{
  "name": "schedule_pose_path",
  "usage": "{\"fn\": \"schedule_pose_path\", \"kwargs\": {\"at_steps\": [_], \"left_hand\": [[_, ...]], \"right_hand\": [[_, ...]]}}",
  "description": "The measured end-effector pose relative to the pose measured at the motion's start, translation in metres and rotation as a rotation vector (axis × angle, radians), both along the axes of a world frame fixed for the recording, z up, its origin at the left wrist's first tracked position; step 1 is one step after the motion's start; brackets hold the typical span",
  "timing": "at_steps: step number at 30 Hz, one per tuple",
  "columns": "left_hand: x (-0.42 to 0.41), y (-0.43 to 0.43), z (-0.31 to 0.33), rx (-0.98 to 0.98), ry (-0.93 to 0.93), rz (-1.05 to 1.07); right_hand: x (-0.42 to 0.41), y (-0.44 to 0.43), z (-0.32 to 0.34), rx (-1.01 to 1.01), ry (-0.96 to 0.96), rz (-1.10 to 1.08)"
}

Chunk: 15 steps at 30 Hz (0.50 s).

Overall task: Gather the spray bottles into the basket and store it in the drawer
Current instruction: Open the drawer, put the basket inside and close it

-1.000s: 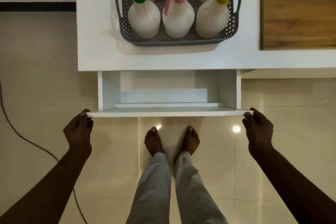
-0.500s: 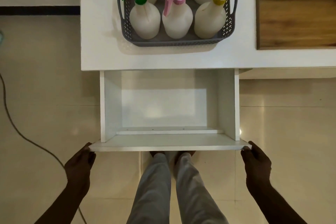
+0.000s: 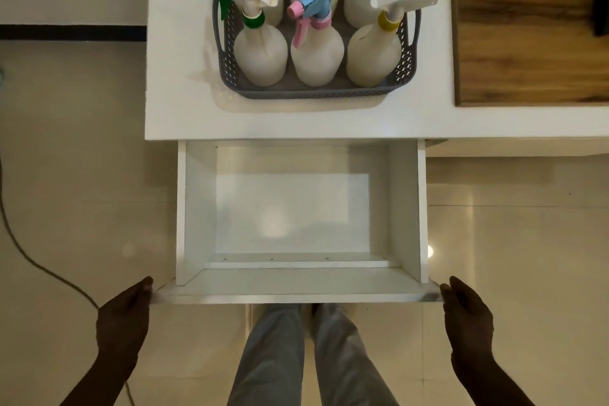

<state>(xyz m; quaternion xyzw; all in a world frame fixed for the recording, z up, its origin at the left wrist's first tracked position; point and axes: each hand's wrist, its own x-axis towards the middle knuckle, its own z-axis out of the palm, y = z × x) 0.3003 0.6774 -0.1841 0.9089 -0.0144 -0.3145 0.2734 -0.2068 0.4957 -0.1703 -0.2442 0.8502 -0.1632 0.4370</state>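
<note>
Now we've got the drawer [image 3: 293, 217] pulled open, left hand [image 3: 123, 316] & right hand [image 3: 468, 316] each w/ grip clasped on its front panel ends. Basket [image 3: 316, 94] w/ spray bottles [image 3: 316, 53] sits at 12 o'clock on the surface [image 3: 178, 76]. Risk: tall triggers could snag the opening on closing.

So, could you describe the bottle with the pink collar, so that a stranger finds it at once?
On the white cabinet top stands a grey basket of spray bottles. In its near row, take the middle bottle. It alone has a blue trigger head with pink nozzle; its neighbours have white heads.
</note>
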Motion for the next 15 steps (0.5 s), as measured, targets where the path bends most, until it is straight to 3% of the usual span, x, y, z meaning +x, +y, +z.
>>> {"fn": "schedule_pose_path", "kwargs": {"at_steps": [5, 7, 11, 15], "left_hand": [[0.031, -0.111, 0.032, -0.263, -0.449, -0.078], [0.044, -0.170, 0.053, -0.355, -0.518, -0.159], [0.060, -0.284, 0.087, -0.517, -0.383, -0.268], [0.064, -0.379, 0.107, -0.500, -0.118, -0.284]], "right_hand": [[0.019, -0.079, 0.050, -0.231, 0.107, 0.147], [0.031, -0.125, 0.073, -0.351, 0.025, 0.166], [0.069, -0.224, 0.108, -0.483, -0.246, 0.168], [0.117, -0.318, 0.117, -0.527, -0.353, 0.171]]}}
